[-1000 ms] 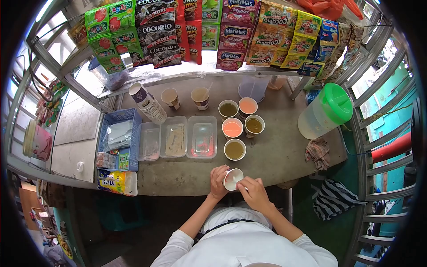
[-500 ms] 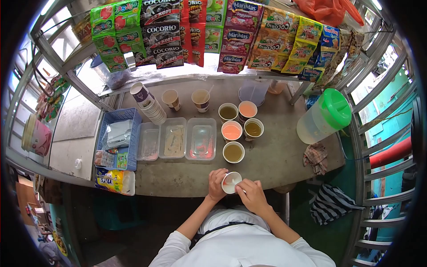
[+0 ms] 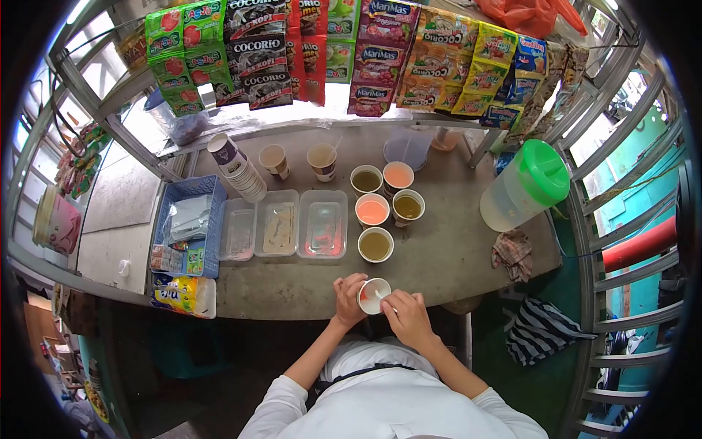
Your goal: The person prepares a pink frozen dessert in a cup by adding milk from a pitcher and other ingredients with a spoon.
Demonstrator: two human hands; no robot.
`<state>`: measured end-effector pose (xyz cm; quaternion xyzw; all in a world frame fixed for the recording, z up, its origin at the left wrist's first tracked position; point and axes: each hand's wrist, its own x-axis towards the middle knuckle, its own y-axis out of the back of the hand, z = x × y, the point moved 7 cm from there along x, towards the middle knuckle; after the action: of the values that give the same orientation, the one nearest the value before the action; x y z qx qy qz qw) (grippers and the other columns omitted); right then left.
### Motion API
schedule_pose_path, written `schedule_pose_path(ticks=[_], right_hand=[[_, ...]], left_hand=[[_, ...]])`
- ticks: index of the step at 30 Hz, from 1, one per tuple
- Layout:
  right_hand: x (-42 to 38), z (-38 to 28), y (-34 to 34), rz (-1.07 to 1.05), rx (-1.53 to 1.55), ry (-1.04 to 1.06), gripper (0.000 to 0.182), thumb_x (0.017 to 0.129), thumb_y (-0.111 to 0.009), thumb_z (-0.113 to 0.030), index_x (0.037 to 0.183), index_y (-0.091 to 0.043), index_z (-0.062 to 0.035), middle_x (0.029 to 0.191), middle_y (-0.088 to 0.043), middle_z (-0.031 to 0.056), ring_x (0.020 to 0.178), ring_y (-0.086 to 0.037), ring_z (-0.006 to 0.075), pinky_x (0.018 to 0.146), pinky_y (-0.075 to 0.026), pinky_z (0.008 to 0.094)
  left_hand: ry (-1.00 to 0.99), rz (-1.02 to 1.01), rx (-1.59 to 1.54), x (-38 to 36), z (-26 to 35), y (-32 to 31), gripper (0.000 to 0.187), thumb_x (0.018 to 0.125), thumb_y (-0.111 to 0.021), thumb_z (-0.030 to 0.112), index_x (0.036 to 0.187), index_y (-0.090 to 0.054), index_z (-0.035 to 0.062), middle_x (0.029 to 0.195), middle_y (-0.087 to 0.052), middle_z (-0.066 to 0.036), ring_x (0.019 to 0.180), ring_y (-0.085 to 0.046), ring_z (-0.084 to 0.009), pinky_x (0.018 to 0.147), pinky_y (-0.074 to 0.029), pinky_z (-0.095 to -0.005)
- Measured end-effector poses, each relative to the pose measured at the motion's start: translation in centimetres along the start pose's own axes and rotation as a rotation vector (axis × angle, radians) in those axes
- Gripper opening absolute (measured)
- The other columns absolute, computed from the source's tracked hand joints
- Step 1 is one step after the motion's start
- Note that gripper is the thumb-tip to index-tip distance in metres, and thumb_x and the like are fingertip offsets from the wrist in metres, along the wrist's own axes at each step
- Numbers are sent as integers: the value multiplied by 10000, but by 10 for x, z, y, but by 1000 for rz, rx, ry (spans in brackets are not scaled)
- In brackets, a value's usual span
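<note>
A paper cup [image 3: 371, 304] with a little pinkish-white content is at the table's front edge, close to my body. Wrapped around its left side, my left hand [image 3: 349, 300] holds it. My right hand [image 3: 408, 319] is closed in a pinch on a thin white spoon [image 3: 378, 294] that dips into the cup; most of its handle is hidden by the fingers. Just beyond stands a cup of olive-brown drink [image 3: 376, 245], and behind it a cup of pink drink [image 3: 372, 211], a darker one [image 3: 408, 208] and others of both colours.
Three clear plastic tubs [image 3: 322, 225] stand left of the cups, beside a blue basket [image 3: 186, 230] of packets. Behind them leans a stack of paper cups [image 3: 240, 170]. At right are a green-lidded jug [image 3: 523, 186] and a checked cloth [image 3: 512, 254]. Drink sachets [image 3: 256, 55] hang overhead.
The whole view has shifted slightly, so the table things sit a little further left. Both hands keep their hold on the cup and the spoon, and the spoon has moved a little inside the cup.
</note>
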<state>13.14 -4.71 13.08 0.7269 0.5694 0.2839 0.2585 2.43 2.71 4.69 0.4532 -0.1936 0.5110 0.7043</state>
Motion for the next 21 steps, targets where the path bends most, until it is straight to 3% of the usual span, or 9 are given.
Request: schedule_pose_path(ticks=[2,5,8,11,14,17,21], right_hand=[[0,2,-3,-58,69,-15,181,921,-484,-177,828,-596,-70,809,-572,61,738,-532,236,727,-328,350],[-2,1,2,22,120,-46,183,922,-484,-180,828,-598,-71,810,-573,57,738,-532,233,725,-329,350],[-1,3,-3,-3,-47,-2,188,926,-481,-183,829,-598,-72,812,-575,54,742,-534,231,725,-327,347],[0,5,-4,-76,162,-48,195,929,-476,-185,829,-598,-72,814,-574,57,746,-534,233,723,-324,345],[2,2,1,50,42,-31,197,931,-473,-184,828,-598,-71,814,-575,57,748,-533,235,723,-322,344],[3,5,-6,-54,34,-31,197,930,-473,-182,821,-592,-68,810,-570,60,748,-531,238,724,-321,344],[2,4,-2,18,84,-31,183,923,-486,-187,847,-591,-58,794,-550,72,737,-535,240,713,-325,362]], left_hand=[[-9,-10,18,-2,-3,-2,690,670,-802,289,1180,-377,102,1129,-585,-115,994,-589,-264,850,-323,-432],[-6,-3,-11,6,3,1,670,685,-793,290,1172,-373,102,1134,-590,-122,995,-591,-272,858,-322,-430],[-19,-10,-5,4,1,-1,634,703,-780,257,1160,-370,102,1135,-601,-127,994,-596,-284,865,-328,-433],[-3,13,-6,0,-3,-2,603,714,-770,214,1150,-368,104,1132,-612,-125,1000,-601,-287,866,-337,-436],[-25,29,-39,0,-4,-2,599,711,-768,188,1149,-368,106,1142,-611,-122,1010,-601,-287,865,-343,-437],[-17,25,-24,-3,-6,-2,603,707,-772,197,1145,-367,109,1142,-609,-119,1018,-602,-285,861,-339,-441],[-9,12,-33,2,-2,-1,648,697,-788,240,1163,-356,111,1138,-600,-122,1009,-597,-284,865,-327,-446]])
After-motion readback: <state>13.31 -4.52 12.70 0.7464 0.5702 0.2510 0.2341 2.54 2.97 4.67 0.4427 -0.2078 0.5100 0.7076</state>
